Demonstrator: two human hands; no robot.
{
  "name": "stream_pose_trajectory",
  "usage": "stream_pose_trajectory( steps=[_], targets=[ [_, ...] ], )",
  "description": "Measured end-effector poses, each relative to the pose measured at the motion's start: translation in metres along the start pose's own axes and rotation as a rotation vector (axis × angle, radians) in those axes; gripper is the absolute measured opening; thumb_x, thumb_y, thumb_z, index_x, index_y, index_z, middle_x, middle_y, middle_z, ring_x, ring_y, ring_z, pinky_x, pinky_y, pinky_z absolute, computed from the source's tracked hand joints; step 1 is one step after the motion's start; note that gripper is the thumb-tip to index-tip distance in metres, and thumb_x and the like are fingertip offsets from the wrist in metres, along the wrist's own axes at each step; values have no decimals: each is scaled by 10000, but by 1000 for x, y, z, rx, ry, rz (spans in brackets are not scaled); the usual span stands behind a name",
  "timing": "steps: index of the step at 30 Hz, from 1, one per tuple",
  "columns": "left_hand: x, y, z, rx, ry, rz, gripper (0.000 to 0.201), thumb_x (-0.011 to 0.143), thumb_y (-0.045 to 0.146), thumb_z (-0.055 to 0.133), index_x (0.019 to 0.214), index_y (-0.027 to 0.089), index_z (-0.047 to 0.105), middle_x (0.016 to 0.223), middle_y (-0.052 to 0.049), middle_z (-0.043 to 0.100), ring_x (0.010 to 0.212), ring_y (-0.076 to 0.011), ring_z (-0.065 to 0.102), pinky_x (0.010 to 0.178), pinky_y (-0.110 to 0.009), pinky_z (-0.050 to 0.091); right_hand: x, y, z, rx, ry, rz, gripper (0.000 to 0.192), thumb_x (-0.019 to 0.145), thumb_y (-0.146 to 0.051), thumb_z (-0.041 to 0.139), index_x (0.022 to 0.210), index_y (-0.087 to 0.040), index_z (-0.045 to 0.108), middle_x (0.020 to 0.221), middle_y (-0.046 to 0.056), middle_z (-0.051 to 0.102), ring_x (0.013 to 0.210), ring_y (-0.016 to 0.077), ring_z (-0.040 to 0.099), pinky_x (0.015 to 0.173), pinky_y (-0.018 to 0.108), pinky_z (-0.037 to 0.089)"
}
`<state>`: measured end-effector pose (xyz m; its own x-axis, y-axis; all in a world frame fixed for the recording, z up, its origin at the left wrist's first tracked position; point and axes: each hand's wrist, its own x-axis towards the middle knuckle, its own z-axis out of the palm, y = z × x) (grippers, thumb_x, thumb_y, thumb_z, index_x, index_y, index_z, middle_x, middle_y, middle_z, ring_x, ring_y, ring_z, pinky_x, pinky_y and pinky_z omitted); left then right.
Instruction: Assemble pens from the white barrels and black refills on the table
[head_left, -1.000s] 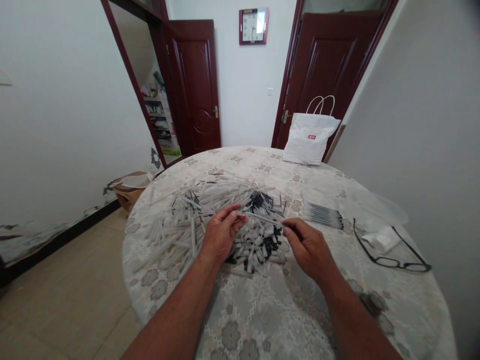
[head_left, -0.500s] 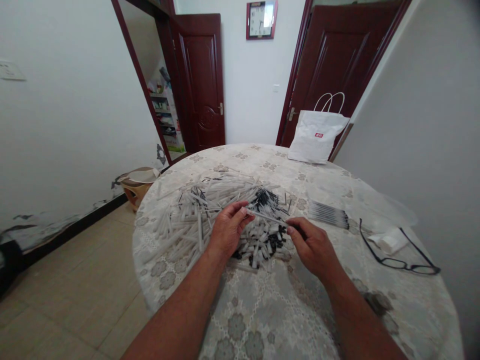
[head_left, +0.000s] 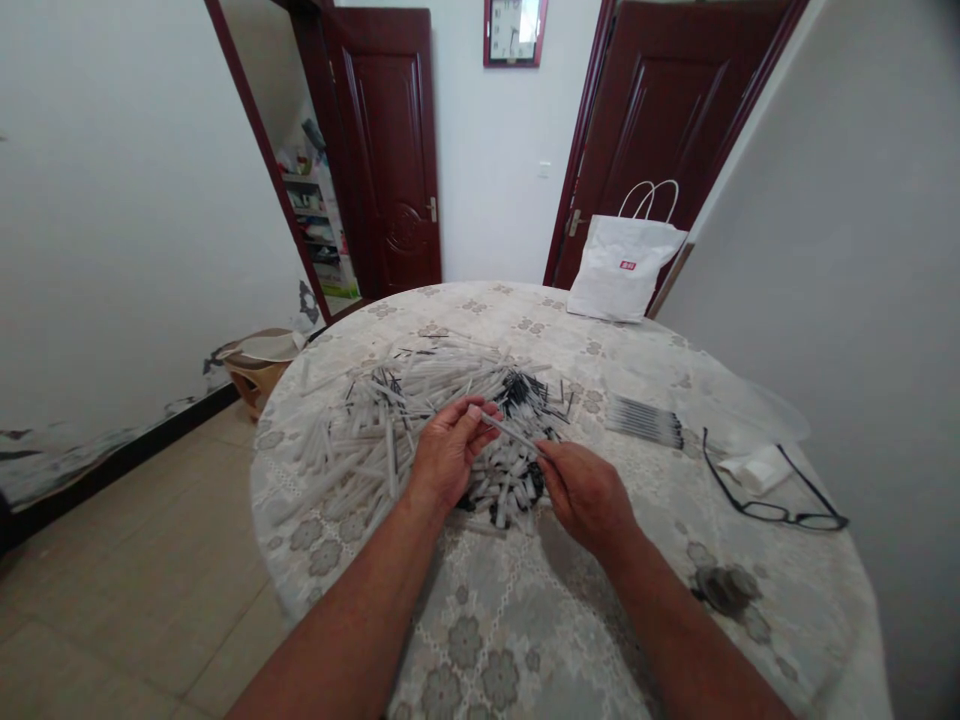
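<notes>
Between my two hands, above the heap, runs a slim translucent pen barrel point(head_left: 512, 432). My left hand point(head_left: 450, 445) pinches its far-left end between thumb and fingers. The fingers of my right hand point(head_left: 589, 490) are closed around its other end, hiding that tip. Under and behind the hands lies a pile of whitish plastic tubes point(head_left: 349, 440), which look like pen barrels. Thin black sticks point(head_left: 521, 390) are bunched at the pile's back right. Small white caps with black parts point(head_left: 506, 490) lie below the barrel, partly covered by my hands.
A row of pens point(head_left: 643, 420) lies to the right on the patterned tablecloth point(head_left: 480, 590). Beyond it are eyeglasses point(head_left: 772, 515), a white roll point(head_left: 757, 472) and clear plastic film point(head_left: 765, 405). A white paper bag point(head_left: 624, 270) stands at the far edge. A dark object point(head_left: 726, 590) sits near my right forearm.
My right hand has come left toward my left hand, and less of the barrel shows between them. The camera view has shifted slightly right and down.
</notes>
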<state>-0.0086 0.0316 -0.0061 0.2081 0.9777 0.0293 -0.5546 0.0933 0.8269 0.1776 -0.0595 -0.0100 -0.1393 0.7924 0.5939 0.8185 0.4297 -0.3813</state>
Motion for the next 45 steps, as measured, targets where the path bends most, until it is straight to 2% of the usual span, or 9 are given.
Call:
stream_pose_trajectory(
  steps=[5,8,10,16,20,23,26,33,45],
  targets=[
    [1,-5,1,2,21,1,337,801,363,784,1050,168,667,1059,-94,754,974,-209,734,845,-348,598,1,-3,1,287,-33,254,239,988,-324,527,1077,-211,718,904,60,745,807,207,692,750,315,530],
    [0,-5,3,15,23,-4,349,797,364,779,1057,161,664,1055,-97,752,989,-223,732,832,-348,604,1,3,4,505,-138,439,241,984,-373,528,990,-202,698,665,-13,647,580,151,586,565,254,453],
    [-2,-6,6,52,4,-10,358,803,367,768,1071,154,668,1056,-103,753,1003,-234,729,834,-355,607,2,6,4,548,-181,471,234,986,-364,520,940,-198,678,633,-31,619,552,133,548,547,239,420],
    [-10,-11,12,315,-190,-46,359,822,407,737,1075,156,697,1055,-96,758,969,-240,728,836,-395,620,9,3,-9,222,-165,292,161,974,-272,551,1017,-212,694,881,11,718,801,157,643,746,257,452],
    [-12,-11,11,570,-269,15,358,842,435,700,1072,163,723,1007,-82,762,867,-228,741,773,-366,621,15,7,-30,-115,-246,195,153,959,-253,593,1016,-193,722,968,72,707,961,200,633,878,293,446],
    [-13,-9,9,721,-251,73,333,882,434,641,1076,175,720,957,-64,765,817,-215,741,711,-324,601,21,26,-53,-412,-369,264,178,952,-278,601,1008,-204,753,991,98,700,1002,226,635,886,306,447],
    [-13,-9,7,901,-174,202,260,920,387,582,1030,196,720,848,-29,756,735,-194,728,697,-304,569,27,58,-71,-697,-522,454,236,960,-272,560,1083,-211,752,1101,125,715,1064,242,654,884,307,460],
    [-16,-15,4,1199,-206,619,197,959,285,534,995,210,713,947,-48,769,900,-210,720,856,-319,522,20,123,-73,-838,-621,621,278,890,-103,535,1048,-123,763,1106,212,740,1028,294,710,853,351,516],
    [-16,-11,4,1211,-156,722,178,976,251,521,995,198,690,934,-50,759,868,-201,712,827,-308,516,31,133,-63,-849,-644,619,269,940,-230,546,1100,-154,748,1171,194,726,1109,290,684,912,363,514]
  ],
)
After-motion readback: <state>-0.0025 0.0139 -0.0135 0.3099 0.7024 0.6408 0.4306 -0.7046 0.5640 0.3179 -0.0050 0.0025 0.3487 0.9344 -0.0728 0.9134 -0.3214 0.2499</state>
